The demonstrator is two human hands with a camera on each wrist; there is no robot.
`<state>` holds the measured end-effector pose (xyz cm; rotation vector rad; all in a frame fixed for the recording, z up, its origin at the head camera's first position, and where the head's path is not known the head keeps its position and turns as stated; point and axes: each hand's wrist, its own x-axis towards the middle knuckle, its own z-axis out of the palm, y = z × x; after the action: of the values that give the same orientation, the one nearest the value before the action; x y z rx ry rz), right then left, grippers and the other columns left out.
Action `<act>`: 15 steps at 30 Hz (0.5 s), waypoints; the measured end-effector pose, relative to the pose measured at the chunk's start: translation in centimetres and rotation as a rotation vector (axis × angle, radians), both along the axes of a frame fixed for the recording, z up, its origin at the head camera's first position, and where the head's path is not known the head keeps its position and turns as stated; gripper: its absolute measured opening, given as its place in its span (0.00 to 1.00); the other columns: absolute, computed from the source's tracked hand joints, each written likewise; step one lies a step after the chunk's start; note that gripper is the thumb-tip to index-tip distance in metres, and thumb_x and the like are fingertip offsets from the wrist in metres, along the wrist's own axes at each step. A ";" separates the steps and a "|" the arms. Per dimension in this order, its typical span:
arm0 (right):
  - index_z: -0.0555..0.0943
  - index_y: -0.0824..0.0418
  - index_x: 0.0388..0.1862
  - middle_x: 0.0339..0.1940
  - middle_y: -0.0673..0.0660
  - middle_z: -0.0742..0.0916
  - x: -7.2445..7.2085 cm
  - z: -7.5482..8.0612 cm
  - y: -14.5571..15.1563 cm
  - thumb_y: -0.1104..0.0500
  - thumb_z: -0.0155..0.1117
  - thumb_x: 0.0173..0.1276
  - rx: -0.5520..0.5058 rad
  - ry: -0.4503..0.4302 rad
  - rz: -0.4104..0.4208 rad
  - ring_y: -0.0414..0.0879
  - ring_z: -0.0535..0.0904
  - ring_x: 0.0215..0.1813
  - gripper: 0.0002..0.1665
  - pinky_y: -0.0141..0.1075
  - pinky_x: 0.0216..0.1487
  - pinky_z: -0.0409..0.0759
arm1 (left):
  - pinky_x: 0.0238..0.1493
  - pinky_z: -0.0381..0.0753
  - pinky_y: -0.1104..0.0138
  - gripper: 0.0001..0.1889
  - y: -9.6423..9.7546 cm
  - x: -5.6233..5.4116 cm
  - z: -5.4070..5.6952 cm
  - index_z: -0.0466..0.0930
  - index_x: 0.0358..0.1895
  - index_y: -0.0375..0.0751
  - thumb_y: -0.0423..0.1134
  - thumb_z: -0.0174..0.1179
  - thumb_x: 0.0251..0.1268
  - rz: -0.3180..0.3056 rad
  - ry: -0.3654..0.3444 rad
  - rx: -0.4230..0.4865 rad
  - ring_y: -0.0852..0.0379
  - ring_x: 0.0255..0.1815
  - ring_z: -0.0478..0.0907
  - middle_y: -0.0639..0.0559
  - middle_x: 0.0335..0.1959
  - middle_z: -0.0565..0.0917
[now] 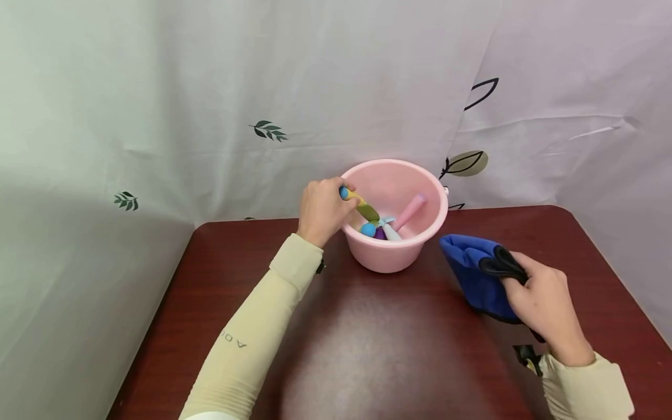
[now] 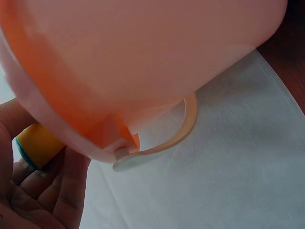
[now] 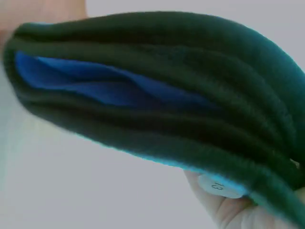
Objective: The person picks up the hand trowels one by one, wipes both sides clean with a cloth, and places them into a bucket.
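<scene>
My left hand (image 1: 322,209) is at the left rim of a pink bucket (image 1: 385,256). It grips a yellow stick-shaped piece (image 1: 357,196) with a blue end and a greenish lower part that slants down into the bucket. In the left wrist view, its yellow end (image 2: 40,143) shows between the fingers beside the rim. Over the table's right side, my right hand (image 1: 543,297) holds a blue fabric pouch (image 1: 475,271) by its black-trimmed edge. The right wrist view shows that pouch's dark folded trim (image 3: 157,124) close up, with blue cloth inside and a round numbered sticker (image 3: 220,186).
Inside the bucket lie a pink stick (image 1: 409,211), a blue ball-like end (image 1: 368,230), a white piece (image 1: 391,233) and a purple piece (image 1: 380,233). The bucket's loop handle (image 2: 183,129) hangs off its side. A patterned curtain (image 1: 325,99) stands behind the dark red table (image 1: 241,280).
</scene>
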<state>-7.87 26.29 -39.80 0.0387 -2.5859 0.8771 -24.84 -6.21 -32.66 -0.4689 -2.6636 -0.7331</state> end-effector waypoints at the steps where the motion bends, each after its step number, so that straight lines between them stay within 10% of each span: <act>1: 0.83 0.66 0.54 0.08 0.47 0.67 -0.2 -0.2 0.2 0.70 0.61 0.66 -0.018 -0.004 -0.017 0.34 0.52 0.11 0.18 0.31 0.14 0.55 | 0.29 0.77 0.65 0.10 0.0 0.0 -0.1 0.91 0.41 0.43 0.42 0.73 0.59 0.005 -0.001 -0.008 0.52 0.28 0.80 0.52 0.29 0.88; 5: 0.81 0.68 0.59 0.29 0.67 0.86 -0.9 -1.1 0.9 0.65 0.61 0.70 -0.149 -0.092 -0.110 0.25 0.68 0.24 0.19 0.24 0.27 0.67 | 0.28 0.77 0.64 0.09 0.0 0.0 -0.2 0.90 0.39 0.44 0.43 0.73 0.58 0.011 0.020 -0.046 0.51 0.27 0.81 0.52 0.28 0.88; 8: 0.76 0.68 0.66 0.57 0.73 0.82 -1.4 -1.7 1.3 0.59 0.60 0.74 -0.339 -0.199 -0.159 0.20 0.71 0.39 0.24 0.19 0.37 0.72 | 0.25 0.77 0.62 0.08 0.2 0.1 -0.4 0.90 0.38 0.45 0.44 0.73 0.58 0.003 0.028 -0.081 0.50 0.26 0.81 0.54 0.26 0.87; 15: 0.46 0.61 0.83 0.80 0.58 0.60 -2.4 -3.6 2.0 0.56 0.61 0.76 -1.219 -0.356 -0.055 0.29 0.82 0.44 0.47 0.27 0.42 0.83 | 0.23 0.77 0.60 0.06 0.6 0.3 -0.3 0.89 0.37 0.47 0.43 0.70 0.59 -0.008 0.012 -0.174 0.49 0.25 0.80 0.55 0.24 0.86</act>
<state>-10.24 28.29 -43.39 -0.5591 -1.8586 2.4037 -24.55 -5.61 -32.95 -0.5272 -2.7282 -0.5016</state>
